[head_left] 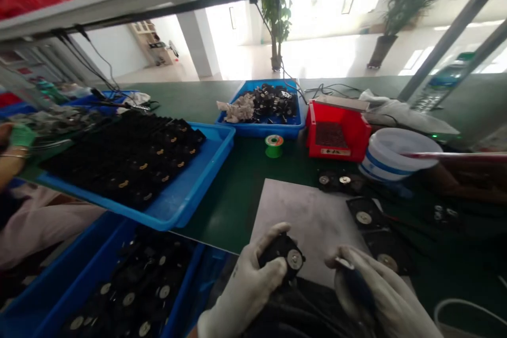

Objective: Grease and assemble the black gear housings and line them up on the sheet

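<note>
In the head view, the person's gloved left hand [251,280], at the lower centre of the frame, has its grip closed on a black housing [279,245], thumb and fingers on either side and its round metal disc facing up. The gloved right hand [394,288], at the lower right, is wrapped around a dark handheld tool [358,293], whose kind cannot be told; it is apart from the housing. Beyond both hands a pale sheet [299,208] lies on the green desk [212,211], with more disc-bearing housings [386,240] along its right edge. A blue tray [216,150] crowded with black parts [134,158] spans the left of the frame, and a green-gloved co-worker's hand [21,136] shows at the left edge. A green spool [273,149] stands near the centre, left of a red bin [358,140] and a white bucket [390,166]. At the lower left, a blue crate [27,301] contains similar dark parts [129,280].
</note>
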A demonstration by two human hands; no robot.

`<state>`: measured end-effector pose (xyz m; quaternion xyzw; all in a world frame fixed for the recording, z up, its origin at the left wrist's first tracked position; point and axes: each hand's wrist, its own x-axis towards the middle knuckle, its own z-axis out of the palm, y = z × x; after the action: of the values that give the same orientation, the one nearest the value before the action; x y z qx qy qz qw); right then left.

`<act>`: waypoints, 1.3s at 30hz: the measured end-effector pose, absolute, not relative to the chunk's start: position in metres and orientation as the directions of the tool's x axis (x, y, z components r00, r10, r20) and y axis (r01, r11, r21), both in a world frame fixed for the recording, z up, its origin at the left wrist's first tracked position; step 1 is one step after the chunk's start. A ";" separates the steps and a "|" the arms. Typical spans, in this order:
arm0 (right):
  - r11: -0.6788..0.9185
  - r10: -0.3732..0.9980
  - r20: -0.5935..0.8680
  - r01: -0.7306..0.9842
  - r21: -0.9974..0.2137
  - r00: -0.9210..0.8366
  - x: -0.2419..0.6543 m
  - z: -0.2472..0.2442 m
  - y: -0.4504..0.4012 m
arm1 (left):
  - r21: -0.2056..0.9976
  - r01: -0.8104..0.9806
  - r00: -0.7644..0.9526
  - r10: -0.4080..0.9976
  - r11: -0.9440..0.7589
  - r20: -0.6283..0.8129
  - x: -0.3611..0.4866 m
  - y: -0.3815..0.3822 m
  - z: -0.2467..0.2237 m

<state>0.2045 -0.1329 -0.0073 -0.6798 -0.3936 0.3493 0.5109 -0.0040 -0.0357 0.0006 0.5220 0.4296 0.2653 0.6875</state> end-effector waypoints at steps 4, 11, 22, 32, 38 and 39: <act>-0.237 0.881 -0.202 0.029 -0.971 0.428 0.183 0.012 -0.124 | 0.939 0.108 0.493 0.803 0.326 -0.335 -0.006 -0.039 0.002; 0.187 0.893 0.410 0.673 -0.716 0.188 0.183 0.004 -0.122 | 0.947 0.189 0.528 0.787 0.259 -0.320 -0.005 -0.042 0.005; 0.273 0.885 0.463 0.739 -0.616 0.059 0.190 0.001 -0.118 | 0.929 0.304 0.551 0.756 0.213 -0.353 -0.006 -0.040 0.012; 0.288 0.878 0.475 0.732 -0.618 0.055 0.192 0.002 -0.119 | 0.923 0.321 0.553 0.749 0.212 -0.364 -0.006 -0.040 0.015; 0.279 0.884 0.465 0.742 -0.609 0.049 0.192 0.002 -0.118 | 0.928 0.317 0.562 0.750 0.197 -0.350 -0.006 -0.039 0.014; 0.274 0.888 0.457 0.741 -0.613 0.049 0.192 0.002 -0.118 | 0.930 0.306 0.567 0.747 0.201 -0.348 -0.006 -0.039 0.014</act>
<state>0.1922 -0.1183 0.0021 -0.5956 -0.6837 0.0893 0.4120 -0.0056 -0.0387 0.0141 0.6083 0.4327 0.1713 0.6429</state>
